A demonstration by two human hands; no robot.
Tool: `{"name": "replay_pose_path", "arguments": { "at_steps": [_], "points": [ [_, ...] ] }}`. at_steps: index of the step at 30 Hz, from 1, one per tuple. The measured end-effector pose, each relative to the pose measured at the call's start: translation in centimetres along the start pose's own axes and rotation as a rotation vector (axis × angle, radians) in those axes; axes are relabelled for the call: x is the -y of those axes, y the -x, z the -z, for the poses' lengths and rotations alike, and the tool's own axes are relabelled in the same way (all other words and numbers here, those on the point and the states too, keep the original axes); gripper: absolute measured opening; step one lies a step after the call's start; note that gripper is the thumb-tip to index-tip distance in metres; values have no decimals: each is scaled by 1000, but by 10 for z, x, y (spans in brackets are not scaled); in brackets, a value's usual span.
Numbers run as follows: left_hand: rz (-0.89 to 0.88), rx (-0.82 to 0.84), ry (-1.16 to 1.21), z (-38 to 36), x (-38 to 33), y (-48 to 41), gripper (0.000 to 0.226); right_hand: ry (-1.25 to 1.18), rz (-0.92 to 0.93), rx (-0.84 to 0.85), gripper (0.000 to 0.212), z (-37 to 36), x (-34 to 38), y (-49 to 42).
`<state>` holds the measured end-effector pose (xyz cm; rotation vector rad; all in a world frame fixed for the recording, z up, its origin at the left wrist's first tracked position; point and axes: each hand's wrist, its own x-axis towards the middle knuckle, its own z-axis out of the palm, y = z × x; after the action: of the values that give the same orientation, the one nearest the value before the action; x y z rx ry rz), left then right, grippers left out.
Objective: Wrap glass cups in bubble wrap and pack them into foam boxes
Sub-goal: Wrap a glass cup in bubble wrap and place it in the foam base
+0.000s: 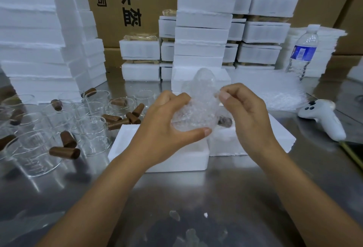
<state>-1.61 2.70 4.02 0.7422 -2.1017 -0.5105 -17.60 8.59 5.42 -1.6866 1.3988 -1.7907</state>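
Nearest, below both wrists, the steel table (pixel 196 187) carries a few small scraps of bubble wrap (pixel 174 215). Above it the left hand (pixel 163 126) grips a wrapped cup (pixel 196 109), thumb under the bundle and fingers curled over its top, holding it in the air. The glass inside shows only as a clear rounded shape through the wrap. The right hand (pixel 245 113) is just beside it and pinches a loose edge of the wrap between thumb and forefinger. Directly under both hands lies an open foam box (pixel 176 160), with a second foam piece (pixel 279 136) touching it below the right hand. Something dark sits in the box behind the bundle, too hidden to name. Left of the left hand stand many bare glass cups (pixel 92 134) with brown stoppers (pixel 64 152) scattered among them. Right of the right hand lies a white controller (pixel 322 119). Beyond that hand is a pile of bubble wrap sheets (pixel 275 93) and a water bottle (pixel 303 50). Beyond both hands rise stacks of foam boxes (pixel 202 36) against a printed cardboard carton (pixel 137 1).
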Motion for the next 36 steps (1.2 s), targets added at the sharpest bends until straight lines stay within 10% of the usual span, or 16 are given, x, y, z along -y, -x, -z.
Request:
{"name": "replay_pose_path", "arguments": {
  "at_steps": [13, 20, 29, 36],
  "points": [
    [19, -13, 152, 0, -1, -1, 76, 51, 51, 72, 28, -5, 1, 5],
    [-79, -22, -52, -1, -1, 1, 52, 39, -65, 63, 9, -2, -2, 1],
    [-50, -170, 57, 2, -3, -1, 42, 111, -48, 24, 33, -1, -3, -1],
    [-14, -193, 121, 1, -4, -2, 36, -160, -430, 46, 27, 5, -3, -7]
  ]
}}
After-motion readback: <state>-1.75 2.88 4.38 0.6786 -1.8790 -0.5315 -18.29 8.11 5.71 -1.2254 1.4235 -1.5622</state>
